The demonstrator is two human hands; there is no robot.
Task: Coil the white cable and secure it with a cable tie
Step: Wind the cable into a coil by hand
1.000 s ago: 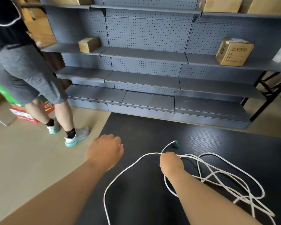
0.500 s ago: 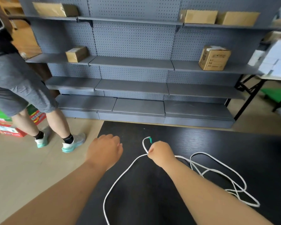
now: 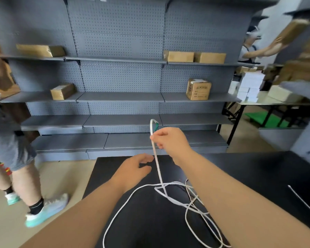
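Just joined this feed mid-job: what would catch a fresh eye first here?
The right hand pinches the thin white cable near its green-tipped end, high above the black wood-grain table. The rest of the cable sprawls in a loose tangle on the table, uncoiled. The open left hand hovers just left of the hanging strand.

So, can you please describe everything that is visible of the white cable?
The white cable is thin, flexible and looks plastic-coated. Its green tip curls over just above the right hand, which pinches the cable in the air. From there it hangs down to the black table, where the rest lies in loose, crossing loops, not yet coiled. The left hand is open beside the hanging part; I cannot tell if it touches.
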